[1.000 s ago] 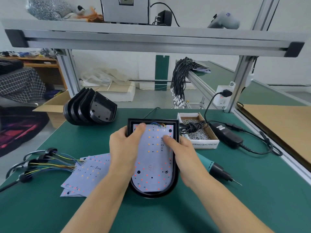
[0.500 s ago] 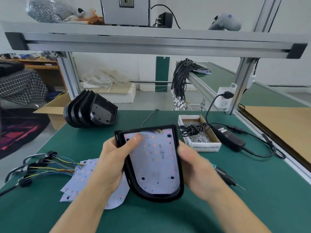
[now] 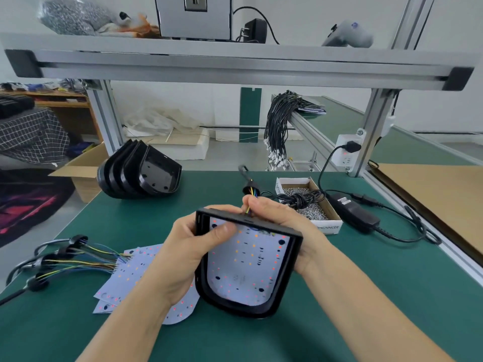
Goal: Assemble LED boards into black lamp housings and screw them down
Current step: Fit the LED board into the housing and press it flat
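While the left hand (image 3: 183, 259) grips the tilted black housing (image 3: 245, 307) at centre frame, thumb pressing the LED board (image 3: 248, 267), the right hand (image 3: 285, 226) pinches its wires (image 3: 251, 195).

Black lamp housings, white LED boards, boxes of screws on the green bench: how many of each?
Black lamp housings: 5, one held and four stacked
LED boards: about 4, one in the held housing, roughly three loose
Screw boxes: 1
Total: about 10

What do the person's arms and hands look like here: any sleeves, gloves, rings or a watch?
Both forearms are bare as far as the frame shows, with no sleeves in view. The left hand and right hand wear no gloves. No ring, watch or wristband shows on the visible parts, and no markings or cables are attached.
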